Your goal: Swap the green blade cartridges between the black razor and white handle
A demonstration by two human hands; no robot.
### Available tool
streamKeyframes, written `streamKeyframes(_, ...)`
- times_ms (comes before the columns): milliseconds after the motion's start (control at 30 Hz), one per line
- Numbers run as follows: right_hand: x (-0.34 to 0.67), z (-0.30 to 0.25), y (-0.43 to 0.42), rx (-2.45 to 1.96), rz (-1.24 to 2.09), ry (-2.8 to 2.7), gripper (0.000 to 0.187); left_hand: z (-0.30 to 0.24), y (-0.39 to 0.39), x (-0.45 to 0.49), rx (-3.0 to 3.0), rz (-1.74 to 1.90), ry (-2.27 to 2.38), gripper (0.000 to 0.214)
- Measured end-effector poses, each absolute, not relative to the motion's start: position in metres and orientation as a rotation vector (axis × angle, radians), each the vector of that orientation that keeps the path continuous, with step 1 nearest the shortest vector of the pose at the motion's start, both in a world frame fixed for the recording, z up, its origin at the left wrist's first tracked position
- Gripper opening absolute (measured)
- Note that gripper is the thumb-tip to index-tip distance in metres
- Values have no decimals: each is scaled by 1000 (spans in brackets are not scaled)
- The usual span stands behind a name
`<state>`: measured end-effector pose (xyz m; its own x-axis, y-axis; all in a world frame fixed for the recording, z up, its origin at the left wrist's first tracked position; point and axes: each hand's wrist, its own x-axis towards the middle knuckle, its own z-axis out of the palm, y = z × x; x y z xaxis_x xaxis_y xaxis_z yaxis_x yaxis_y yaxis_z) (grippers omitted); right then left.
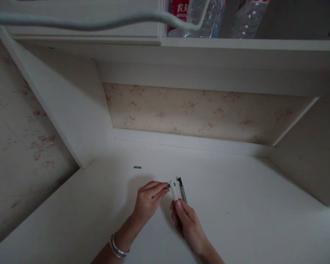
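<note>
My left hand (148,201) pinches a small dark green strip (167,186) between thumb and fingertips. The strip's end meets, or lies just beside, the upper part of a slim white and black two-armed tool, which looks like an opened stapler (174,190). My right hand (188,222) is wrapped round the lower end of this stapler. Its white arm points up on the left, and its dark arm (183,190) stands apart on the right. Another small green strip (137,167) lies flat on the white desk (231,220), beyond my left hand.
Behind the desk is a low ledge (195,142) under floral wallpaper (165,110). An overhead shelf (236,43) holds clear plastic bottles (203,18). A pale curved cable or tube (93,25) crosses the top. White side panels (63,95) bound the desk.
</note>
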<state>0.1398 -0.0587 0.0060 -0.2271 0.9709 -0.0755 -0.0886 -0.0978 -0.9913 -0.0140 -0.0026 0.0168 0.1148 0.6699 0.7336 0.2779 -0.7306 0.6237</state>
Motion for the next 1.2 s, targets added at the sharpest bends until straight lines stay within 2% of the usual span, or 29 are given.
streamKeyframes(333,139,8,-62,-1041,1557,-1266,46,20,-4,-13,2028,1628,955,16)
streamKeyframes(500,141,8,-57,-1089,1486,-1137,48,20,-4,-13,2016,1611,976,16)
streamKeyframes(733,138,7,-61,-999,1654,-1160,48,22,-7,-14,2015,1585,974,15)
streamKeyframes(1200,138,2,-59,-1002,1591,-1107,49,22,-7,-14,2027,1590,990,15)
